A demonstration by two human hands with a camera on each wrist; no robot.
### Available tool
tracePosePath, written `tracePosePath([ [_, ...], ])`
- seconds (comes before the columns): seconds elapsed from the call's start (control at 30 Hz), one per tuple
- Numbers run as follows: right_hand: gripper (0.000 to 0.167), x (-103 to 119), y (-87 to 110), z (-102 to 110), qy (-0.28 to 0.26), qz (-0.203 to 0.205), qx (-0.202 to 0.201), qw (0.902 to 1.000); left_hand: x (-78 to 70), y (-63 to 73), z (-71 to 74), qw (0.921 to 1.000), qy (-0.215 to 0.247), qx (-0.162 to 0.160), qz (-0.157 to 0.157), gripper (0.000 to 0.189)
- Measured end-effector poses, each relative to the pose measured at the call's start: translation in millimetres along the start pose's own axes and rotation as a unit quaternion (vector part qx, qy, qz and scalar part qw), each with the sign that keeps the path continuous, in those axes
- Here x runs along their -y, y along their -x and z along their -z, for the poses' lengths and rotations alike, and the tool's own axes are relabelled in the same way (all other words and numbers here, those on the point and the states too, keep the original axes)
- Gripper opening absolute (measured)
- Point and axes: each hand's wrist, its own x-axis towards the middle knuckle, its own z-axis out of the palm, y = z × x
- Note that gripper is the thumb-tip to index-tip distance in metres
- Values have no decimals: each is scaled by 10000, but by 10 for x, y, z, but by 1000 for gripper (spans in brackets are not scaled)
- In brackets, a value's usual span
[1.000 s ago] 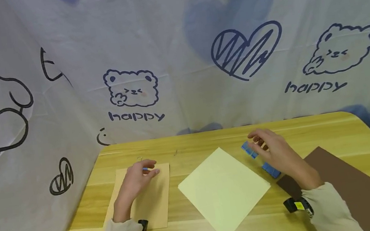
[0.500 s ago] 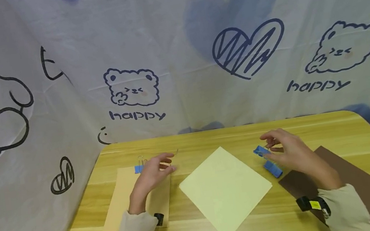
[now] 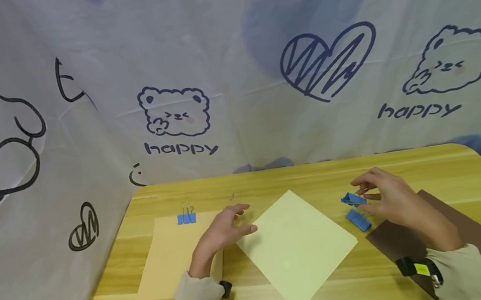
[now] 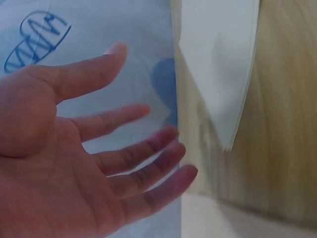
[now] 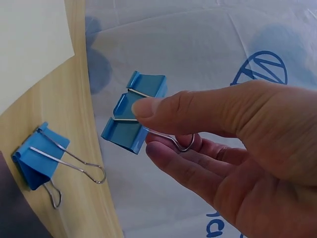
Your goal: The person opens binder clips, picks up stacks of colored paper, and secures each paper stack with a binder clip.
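My right hand (image 3: 395, 200) pinches a blue binder clip (image 5: 131, 111) between thumb and fingers, the thumb lying on its blue body and wire handle. Just below it, a second blue binder clip (image 3: 359, 220) lies on the table beside the brown sheet; its wire handles show in the right wrist view. My left hand (image 3: 225, 230) is empty, fingers apart and loosely bent, over the gap between the peach paper (image 3: 170, 255) and the pale yellow paper (image 3: 299, 251). A third blue binder clip (image 3: 186, 219) sits at the top edge of the peach paper, handles standing up.
A dark brown sheet (image 3: 468, 252) lies at the right, partly under the right forearm. The wood-grain table (image 3: 272, 181) ends at a printed cloth (image 3: 245, 119) hanging behind and to the left. A tiny thin object (image 3: 232, 196) lies near the back.
My left hand has moved right from over the peach paper, uncovering the clip there. The right hand has shifted right, and the pinched clip has come with it.
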Motion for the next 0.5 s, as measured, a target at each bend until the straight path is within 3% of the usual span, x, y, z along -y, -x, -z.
tracePosePath([
  [0.23,46,-84,2,-14,114,-123,135,9998,-55,-45,-143,9992,-189,263,-213,74],
  [0.5,45,-136,0,-25,144,-327,230,9991,-141,-87,-329,9957,-898,224,88,79],
])
